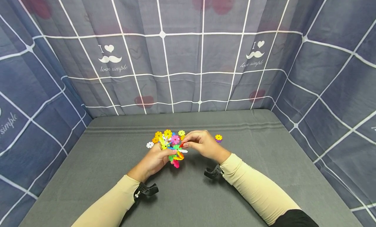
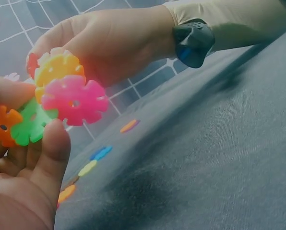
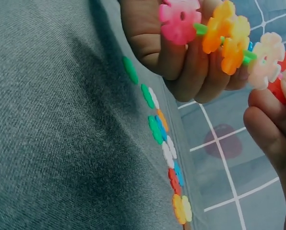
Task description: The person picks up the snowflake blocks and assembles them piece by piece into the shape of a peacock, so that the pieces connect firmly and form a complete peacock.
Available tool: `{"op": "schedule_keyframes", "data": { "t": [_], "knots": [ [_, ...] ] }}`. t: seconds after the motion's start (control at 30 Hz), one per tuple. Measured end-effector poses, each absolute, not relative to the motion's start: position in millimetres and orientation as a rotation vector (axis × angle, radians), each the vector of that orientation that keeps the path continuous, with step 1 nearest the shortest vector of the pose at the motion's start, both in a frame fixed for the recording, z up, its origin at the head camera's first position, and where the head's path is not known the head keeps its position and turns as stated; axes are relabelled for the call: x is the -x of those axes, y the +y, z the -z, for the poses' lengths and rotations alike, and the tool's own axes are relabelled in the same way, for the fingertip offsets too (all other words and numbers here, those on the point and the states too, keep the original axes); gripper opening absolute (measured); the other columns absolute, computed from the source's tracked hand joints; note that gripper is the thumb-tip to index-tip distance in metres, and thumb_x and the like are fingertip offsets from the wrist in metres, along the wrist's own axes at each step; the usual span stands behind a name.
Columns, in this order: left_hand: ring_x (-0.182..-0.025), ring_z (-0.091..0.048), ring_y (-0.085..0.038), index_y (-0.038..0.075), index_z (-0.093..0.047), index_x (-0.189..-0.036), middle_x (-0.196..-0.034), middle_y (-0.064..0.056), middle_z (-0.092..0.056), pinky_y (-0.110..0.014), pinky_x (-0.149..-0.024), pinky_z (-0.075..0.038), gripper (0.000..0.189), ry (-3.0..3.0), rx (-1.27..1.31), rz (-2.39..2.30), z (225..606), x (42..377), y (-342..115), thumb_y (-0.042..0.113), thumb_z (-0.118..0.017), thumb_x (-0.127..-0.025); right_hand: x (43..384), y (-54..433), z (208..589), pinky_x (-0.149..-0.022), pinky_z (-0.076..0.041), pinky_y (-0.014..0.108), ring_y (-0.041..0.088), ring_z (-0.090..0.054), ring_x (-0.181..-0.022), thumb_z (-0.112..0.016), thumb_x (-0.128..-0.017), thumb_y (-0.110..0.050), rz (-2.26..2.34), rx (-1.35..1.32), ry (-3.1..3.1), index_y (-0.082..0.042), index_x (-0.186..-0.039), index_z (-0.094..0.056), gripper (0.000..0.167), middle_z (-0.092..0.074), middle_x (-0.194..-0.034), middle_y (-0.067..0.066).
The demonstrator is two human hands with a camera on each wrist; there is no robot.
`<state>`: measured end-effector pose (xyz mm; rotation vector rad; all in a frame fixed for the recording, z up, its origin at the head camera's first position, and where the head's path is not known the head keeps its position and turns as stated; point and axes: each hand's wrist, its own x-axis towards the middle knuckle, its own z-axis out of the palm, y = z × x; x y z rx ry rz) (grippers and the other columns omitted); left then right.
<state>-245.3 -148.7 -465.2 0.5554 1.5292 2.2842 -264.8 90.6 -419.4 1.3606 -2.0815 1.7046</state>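
My left hand point(image 1: 157, 159) grips a joined cluster of flower-shaped plastic discs, its thumb pressing a green disc point(image 2: 32, 123). A pink disc point(image 2: 76, 101), a yellow disc point(image 2: 61, 72) and an orange disc point(image 2: 3, 126) belong to the same cluster. Opposite, my right hand point(image 1: 207, 145) pinches a red flower disc point(image 3: 279, 89) between thumb and finger. That red disc is right against a whitish disc point(image 3: 266, 61) at the cluster's end; whether they are slotted together I cannot tell. Fingers hide part of the red disc.
Several loose flower discs lie on the grey cloth-covered table point(image 1: 182, 201) behind the hands, among them a white disc point(image 1: 150, 144). Farther right lies a yellow disc point(image 1: 218, 137) with a purple one. A checked curtain point(image 1: 182, 57) encloses the back and sides.
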Motion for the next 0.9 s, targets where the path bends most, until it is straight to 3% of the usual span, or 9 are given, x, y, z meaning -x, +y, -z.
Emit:
{"op": "schedule_keyframes", "data": {
  "t": [0.2, 0.47, 0.53, 0.63, 0.77, 0.9],
  "knots": [
    [-0.103, -0.068, -0.018, -0.008, -0.063, -0.119, -0.112, -0.01, -0.073, -0.031, -0.092, -0.056, 0.022, 1.48, -0.536, -2.343, 464.4, 243.1, -145.4, -0.013, -0.055, -0.099, 253.2, 85.8, 408.7, -0.071, -0.061, 0.031, 0.028, -0.071, -0.078, -0.079, -0.08, 0.023, -1.47, -1.366, -1.995, 0.009, -0.093, -0.075, 0.02, -0.074, -0.092, 0.018],
    [-0.102, -0.069, -0.017, -0.004, -0.064, -0.117, -0.111, -0.01, -0.072, -0.03, -0.09, -0.057, 0.024, 1.47, -0.529, -2.358, 464.7, 242.6, -148.3, -0.014, -0.054, -0.098, 267.0, 82.4, 429.4, -0.073, -0.061, 0.029, 0.027, -0.072, -0.078, -0.083, -0.077, 0.021, -1.363, -1.387, -1.948, 0.004, -0.093, -0.077, 0.025, -0.075, -0.092, 0.014],
    [-0.103, -0.069, -0.017, -0.004, -0.064, -0.119, -0.112, -0.01, -0.072, -0.031, -0.091, -0.057, 0.025, 1.486, -0.535, -2.353, 464.0, 243.0, -148.5, -0.014, -0.054, -0.099, 272.1, 85.2, 431.3, -0.073, -0.061, 0.03, 0.024, -0.073, -0.081, -0.083, -0.08, 0.016, -1.363, -1.416, -1.964, 0.0, -0.097, -0.078, 0.023, -0.076, -0.095, 0.01],
    [-0.104, -0.069, -0.019, -0.004, -0.062, -0.122, -0.114, -0.01, -0.072, -0.033, -0.092, -0.057, 0.025, 1.544, -0.531, -2.353, 462.0, 244.3, -147.5, -0.011, -0.058, -0.099, 281.5, 96.4, 429.6, -0.078, -0.062, 0.035, 0.026, -0.074, -0.091, -0.079, -0.09, 0.008, -1.495, -1.448, -2.036, 0.002, -0.115, -0.076, 0.026, -0.075, -0.107, 0.01],
    [-0.097, -0.069, -0.019, -0.003, -0.064, -0.118, -0.105, -0.008, -0.073, -0.032, -0.082, -0.059, 0.021, 1.654, -0.406, -2.407, 462.5, 249.2, -147.9, -0.007, -0.066, -0.098, 300.3, 125.6, 428.7, -0.086, -0.059, 0.044, 0.033, -0.072, -0.102, -0.073, -0.1, -0.002, -1.52, -1.224, -2.249, 0.002, -0.135, -0.066, 0.036, -0.074, -0.117, 0.014],
    [-0.085, -0.069, -0.016, -0.002, -0.066, -0.113, -0.097, -0.007, -0.072, -0.031, -0.072, -0.059, 0.017, 1.722, -0.236, -2.473, 465.4, 252.5, -151.5, -0.006, -0.069, -0.097, 317.9, 154.0, 440.0, -0.099, -0.049, 0.049, 0.033, -0.067, -0.111, -0.076, -0.098, -0.008, -1.087, -0.891, -2.533, 0.0, -0.124, -0.072, 0.028, -0.073, -0.116, 0.014]
  ]
}}
